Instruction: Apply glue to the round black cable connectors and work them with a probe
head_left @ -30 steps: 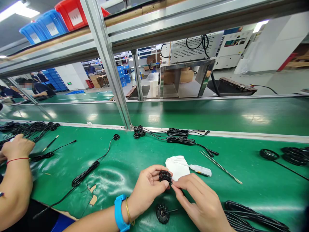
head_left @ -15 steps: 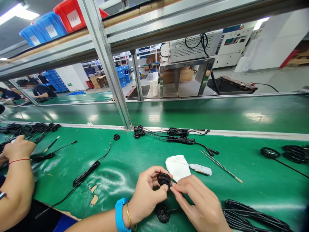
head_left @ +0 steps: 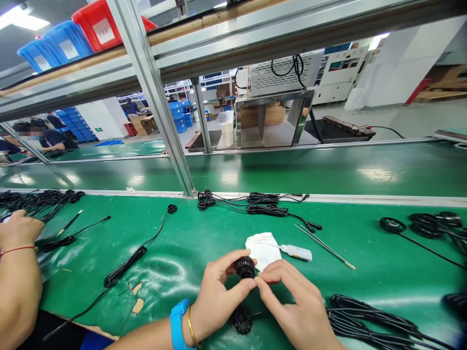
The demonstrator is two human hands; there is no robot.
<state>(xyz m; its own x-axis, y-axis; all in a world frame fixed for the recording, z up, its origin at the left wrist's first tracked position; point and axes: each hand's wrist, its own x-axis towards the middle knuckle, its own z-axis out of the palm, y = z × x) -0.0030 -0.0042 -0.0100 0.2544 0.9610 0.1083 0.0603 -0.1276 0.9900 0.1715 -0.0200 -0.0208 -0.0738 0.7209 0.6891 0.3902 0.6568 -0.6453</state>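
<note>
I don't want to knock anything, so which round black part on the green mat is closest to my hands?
The round part just below your left hand in view, partly hidden by it; the other round parts on the mat lie farther off.

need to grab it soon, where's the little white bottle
In the head view, the white bottle lies on the green mat, just right of the white cloth, beyond the right hand.
</note>
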